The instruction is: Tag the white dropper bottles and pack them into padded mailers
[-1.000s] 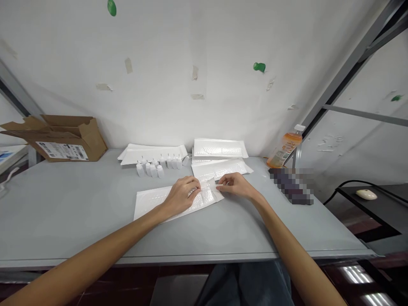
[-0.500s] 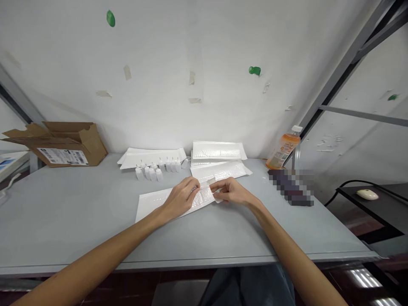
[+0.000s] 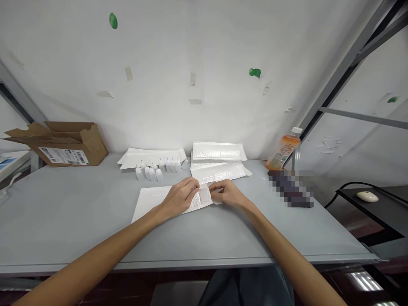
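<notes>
White bubble-lined mailer (image 3: 153,199) lies flat on the grey desk (image 3: 79,212), held shut-tight at one end: the left hand (image 3: 181,197) grips its padding, the right hand (image 3: 227,194) pinches the edge just beside, below small white bottles (image 3: 148,173).

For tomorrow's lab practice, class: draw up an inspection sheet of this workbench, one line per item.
Surface: grey table top, items along its back.
Job's things: white bubble mailer, flat on the table.
Clutter: more mailers, small white bottles, open cardboard box, orange drink bottle, pixelated dark object.
Hands: left hand on the mailer; right hand pinching its edge.
Cables: black cable near a mouse.
Surroundings: white wall with tape scraps; grey metal frame.
</notes>
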`<state>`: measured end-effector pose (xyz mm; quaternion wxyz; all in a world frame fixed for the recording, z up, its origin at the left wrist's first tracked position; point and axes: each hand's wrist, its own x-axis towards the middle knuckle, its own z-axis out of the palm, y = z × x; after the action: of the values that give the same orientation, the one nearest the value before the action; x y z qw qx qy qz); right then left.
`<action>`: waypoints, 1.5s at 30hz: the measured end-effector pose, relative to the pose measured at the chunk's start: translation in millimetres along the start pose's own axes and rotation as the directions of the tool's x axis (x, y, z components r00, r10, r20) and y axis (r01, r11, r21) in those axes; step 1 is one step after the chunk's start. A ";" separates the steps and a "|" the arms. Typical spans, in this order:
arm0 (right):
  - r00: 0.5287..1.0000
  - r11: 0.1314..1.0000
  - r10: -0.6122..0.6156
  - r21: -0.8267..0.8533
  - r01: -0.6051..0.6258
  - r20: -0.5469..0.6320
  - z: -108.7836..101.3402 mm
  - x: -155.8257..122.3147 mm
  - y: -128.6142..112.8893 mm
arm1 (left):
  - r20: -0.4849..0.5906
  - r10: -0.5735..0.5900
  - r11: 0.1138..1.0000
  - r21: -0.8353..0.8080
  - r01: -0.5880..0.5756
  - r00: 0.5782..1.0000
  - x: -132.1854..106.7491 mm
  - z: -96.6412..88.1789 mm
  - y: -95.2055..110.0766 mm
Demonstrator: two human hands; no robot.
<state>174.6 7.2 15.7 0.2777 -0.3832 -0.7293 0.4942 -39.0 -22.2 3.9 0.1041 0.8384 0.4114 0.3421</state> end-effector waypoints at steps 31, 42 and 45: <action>0.985 0.110 -0.113 -0.984 0.143 0.131 22.5 156.4 -27.1 | 0.373 -0.219 0.975 0.061 0.212 0.902 7.9 -55.9 -31.9; 0.968 0.091 -0.157 -0.973 0.210 0.194 29.4 163.2 -25.9 | 0.357 -0.241 0.970 0.050 0.239 0.903 4.3 -55.4 -31.7; 0.966 0.134 -0.222 -0.977 0.168 0.136 22.5 159.4 -24.0 | 0.370 -0.239 0.970 0.049 0.238 0.898 4.9 -56.7 -30.5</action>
<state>62.2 123.5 34.3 0.0410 -0.3834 -0.9116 -0.1426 -93.1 -5.0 34.6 0.2203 0.8316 0.4839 0.1606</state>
